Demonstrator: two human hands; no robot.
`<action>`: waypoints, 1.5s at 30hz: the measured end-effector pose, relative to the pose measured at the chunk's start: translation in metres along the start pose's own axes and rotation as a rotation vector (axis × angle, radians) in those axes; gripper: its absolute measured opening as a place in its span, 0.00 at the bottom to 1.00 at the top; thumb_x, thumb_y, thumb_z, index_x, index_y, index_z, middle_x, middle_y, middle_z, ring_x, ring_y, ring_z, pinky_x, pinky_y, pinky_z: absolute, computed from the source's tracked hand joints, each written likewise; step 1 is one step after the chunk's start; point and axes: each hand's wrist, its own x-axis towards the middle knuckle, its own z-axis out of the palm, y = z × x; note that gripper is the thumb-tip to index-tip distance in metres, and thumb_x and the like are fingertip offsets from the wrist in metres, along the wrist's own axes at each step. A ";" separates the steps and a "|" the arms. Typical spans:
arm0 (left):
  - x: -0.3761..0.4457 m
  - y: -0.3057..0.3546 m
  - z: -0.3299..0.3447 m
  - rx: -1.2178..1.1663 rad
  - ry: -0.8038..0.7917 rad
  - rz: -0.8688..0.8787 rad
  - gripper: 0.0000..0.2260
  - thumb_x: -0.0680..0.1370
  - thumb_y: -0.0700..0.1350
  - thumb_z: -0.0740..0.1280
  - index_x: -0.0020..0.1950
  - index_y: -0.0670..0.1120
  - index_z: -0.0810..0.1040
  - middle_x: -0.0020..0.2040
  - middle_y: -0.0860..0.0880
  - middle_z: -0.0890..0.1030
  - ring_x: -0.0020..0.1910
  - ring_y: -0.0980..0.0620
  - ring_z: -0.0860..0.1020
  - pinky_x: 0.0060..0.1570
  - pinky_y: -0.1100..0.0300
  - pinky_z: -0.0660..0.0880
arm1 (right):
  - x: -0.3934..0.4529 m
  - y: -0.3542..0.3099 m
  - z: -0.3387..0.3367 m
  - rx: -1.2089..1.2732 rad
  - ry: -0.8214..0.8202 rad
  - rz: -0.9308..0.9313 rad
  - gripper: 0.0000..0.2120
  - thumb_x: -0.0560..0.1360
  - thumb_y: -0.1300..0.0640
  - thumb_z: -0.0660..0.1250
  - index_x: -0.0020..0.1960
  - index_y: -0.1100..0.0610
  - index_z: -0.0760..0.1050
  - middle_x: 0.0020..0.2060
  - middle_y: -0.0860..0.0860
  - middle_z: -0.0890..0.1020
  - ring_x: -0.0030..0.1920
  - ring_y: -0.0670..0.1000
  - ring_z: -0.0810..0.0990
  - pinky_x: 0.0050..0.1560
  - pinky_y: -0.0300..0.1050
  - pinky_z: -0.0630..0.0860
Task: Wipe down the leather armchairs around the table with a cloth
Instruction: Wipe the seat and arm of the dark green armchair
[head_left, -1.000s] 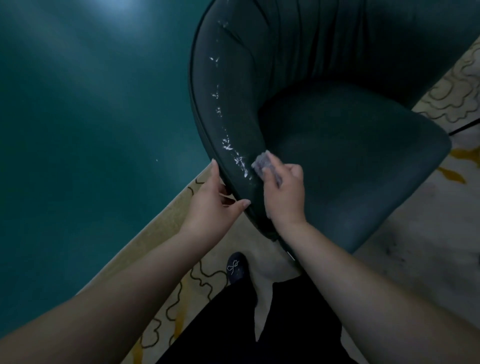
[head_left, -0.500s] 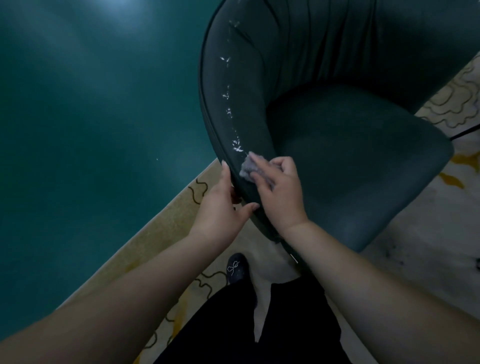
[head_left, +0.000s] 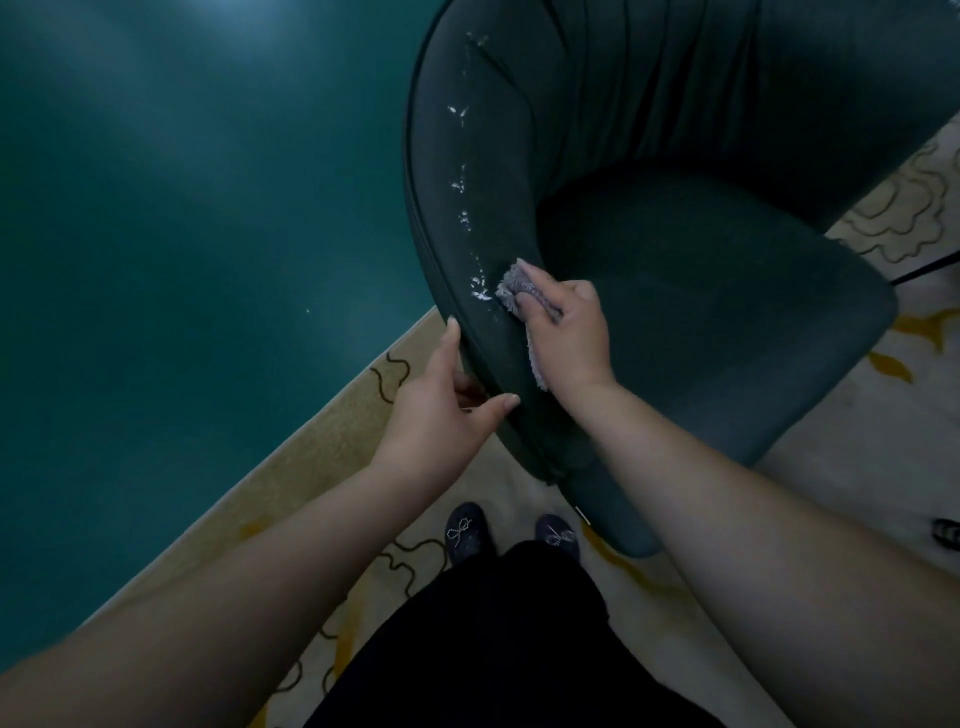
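The right hand (head_left: 566, 332) has its fingers curled over a small cloth (head_left: 514, 288) and presses it down on the top of the chair's arm; it holds the cloth bunched up, likely so it can rub hard at one spot; a strip of the cloth hangs out under the palm. The left hand (head_left: 441, 410) is spread, with the thumb on top of the arm's edge and the fingers round the outer side; it seems to be there to keep the chair from sliding or turning while the other hand rubs.

The cloth looks grey, soft and fuzzy, like a fluffy towel; it sits just beside the nearest of the white marks (head_left: 480, 291); these marks run in a dotted line up along the arm, small and splashy; they look like the next thing to wipe.

The armchair (head_left: 701, 291) is dark green and smooth, with a round curved back that wraps into the arms; the back has long folds and the seat is flat and wide. To the left is a big, shiny dark green table (head_left: 182, 208). Under the chair lies a pale carpet (head_left: 332, 441) with wiggly dark lines and yellow patches; two dark shoes (head_left: 467, 530) with sparkly bows stand on it.
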 end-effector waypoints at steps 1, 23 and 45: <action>0.000 0.001 0.000 -0.004 0.000 -0.009 0.44 0.71 0.56 0.75 0.78 0.60 0.49 0.43 0.60 0.81 0.42 0.69 0.78 0.41 0.73 0.76 | -0.001 -0.001 -0.002 0.022 -0.011 -0.005 0.16 0.77 0.59 0.65 0.63 0.49 0.76 0.46 0.48 0.68 0.46 0.40 0.72 0.52 0.20 0.64; 0.028 0.017 -0.025 -0.083 -0.081 -0.099 0.51 0.70 0.49 0.77 0.78 0.61 0.41 0.74 0.54 0.67 0.49 0.60 0.81 0.52 0.55 0.80 | 0.033 -0.008 0.003 -0.288 -0.253 -0.574 0.18 0.73 0.62 0.69 0.62 0.53 0.77 0.46 0.55 0.69 0.48 0.57 0.72 0.53 0.41 0.69; 0.057 0.019 -0.033 -0.231 -0.064 -0.152 0.54 0.68 0.45 0.79 0.76 0.67 0.41 0.69 0.62 0.65 0.57 0.64 0.78 0.54 0.65 0.77 | 0.054 -0.014 0.001 -0.241 -0.325 -0.623 0.18 0.71 0.65 0.70 0.60 0.54 0.79 0.47 0.57 0.70 0.48 0.59 0.73 0.53 0.46 0.73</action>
